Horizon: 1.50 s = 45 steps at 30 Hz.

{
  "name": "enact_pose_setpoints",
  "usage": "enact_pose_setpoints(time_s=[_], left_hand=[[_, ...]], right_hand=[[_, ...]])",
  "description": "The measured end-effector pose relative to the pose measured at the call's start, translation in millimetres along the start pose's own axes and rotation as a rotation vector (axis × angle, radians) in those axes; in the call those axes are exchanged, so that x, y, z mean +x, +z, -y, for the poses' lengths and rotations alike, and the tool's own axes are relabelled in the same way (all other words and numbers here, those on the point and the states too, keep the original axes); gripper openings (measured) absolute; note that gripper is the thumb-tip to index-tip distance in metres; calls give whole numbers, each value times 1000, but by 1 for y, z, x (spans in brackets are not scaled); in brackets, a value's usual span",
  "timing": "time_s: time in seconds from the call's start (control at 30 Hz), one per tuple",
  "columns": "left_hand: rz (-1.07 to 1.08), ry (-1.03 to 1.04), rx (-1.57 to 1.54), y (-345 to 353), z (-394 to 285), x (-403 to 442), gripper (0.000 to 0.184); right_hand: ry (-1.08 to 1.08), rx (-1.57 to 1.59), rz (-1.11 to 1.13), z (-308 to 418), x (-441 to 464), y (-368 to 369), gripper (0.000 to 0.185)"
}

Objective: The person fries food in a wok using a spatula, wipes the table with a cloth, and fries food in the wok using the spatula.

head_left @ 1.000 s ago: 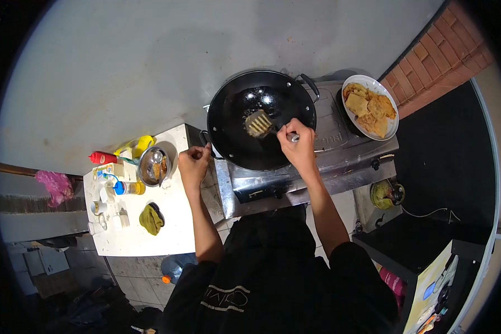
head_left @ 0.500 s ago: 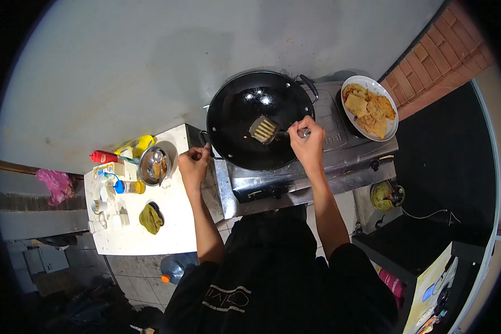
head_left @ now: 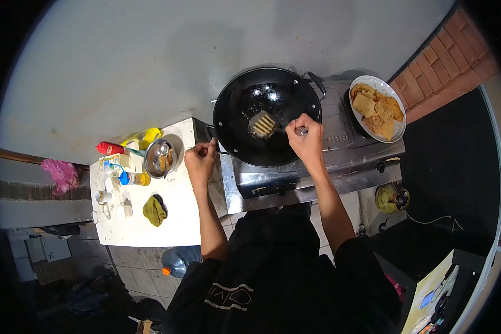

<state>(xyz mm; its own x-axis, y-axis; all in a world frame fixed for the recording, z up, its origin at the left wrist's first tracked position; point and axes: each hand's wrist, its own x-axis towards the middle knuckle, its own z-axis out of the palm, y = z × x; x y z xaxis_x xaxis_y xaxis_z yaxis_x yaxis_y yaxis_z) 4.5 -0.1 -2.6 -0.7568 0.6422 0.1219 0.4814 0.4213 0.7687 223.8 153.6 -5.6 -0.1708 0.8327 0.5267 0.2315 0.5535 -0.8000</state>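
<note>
Stove [head_left: 337, 100], broad and metal, takes up the middle, with the wok [head_left: 236, 100] over its left part and a plate [head_left: 401, 126] of fried pieces [head_left: 376, 109] at its right end, past the right hand. The wok is dark and shiny inside, its left handle [head_left: 209, 132] jutting toward the left hand [head_left: 200, 158]. That hand is curled nearly closed, fingertips at the handle; whether it grips or merely touches, I cannot tell. The right hand [head_left: 308, 138] is closed in a fist around the grip of the spatula [head_left: 263, 124], at the near right rim of the wok, with the end of the grip showing above the fingers. The spatula reaches into the wok, its long axis running mostly crosswise: from the fist leftward and slightly away from the body to the blade, which sits near the wok's middle. So the blade lies left of the right hand and to the right of the left one, clearly nearer the right. Its slots [head_left: 267, 121] run along much the same line and look pale yellow; whether food lies beneath them is too small to tell
</note>
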Motion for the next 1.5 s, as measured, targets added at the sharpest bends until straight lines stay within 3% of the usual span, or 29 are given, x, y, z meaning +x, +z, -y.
enact_pose_setpoints(time_s=[0.1,0.27,0.37,0.47,0.6,0.8,1.17,1.3,1.5], left_hand=[[-4,18,-13,-1,-1,-2,30],[17,-35,-18,-6,-16,-6,31],[23,-54,-1,-6,-17,-7,30],[8,-31,-6,-3,-5,-4,29],[-18,10,-25,2,2,-2,28],[-27,9,-49,0,-7,-5,28],[-33,33,-21,1,-8,-6,28],[-17,6,10,-3,-13,-6,27],[6,-2,42,-4,-16,-5,27]], right_hand=[[115,-31,9,6,0,-11,22],[43,-2,-1,-4,1,-10,23],[164,79,-39,-15,1,-21,24],[14,-33,-45,-1,20,-44,23],[27,-137,97,21,41,-64,22],[-57,-241,268,39,50,-51,24],[50,-200,373,40,61,-20,20],[39,-114,236,23,63,-12,20],[51,-38,245,2,54,-10,27]])
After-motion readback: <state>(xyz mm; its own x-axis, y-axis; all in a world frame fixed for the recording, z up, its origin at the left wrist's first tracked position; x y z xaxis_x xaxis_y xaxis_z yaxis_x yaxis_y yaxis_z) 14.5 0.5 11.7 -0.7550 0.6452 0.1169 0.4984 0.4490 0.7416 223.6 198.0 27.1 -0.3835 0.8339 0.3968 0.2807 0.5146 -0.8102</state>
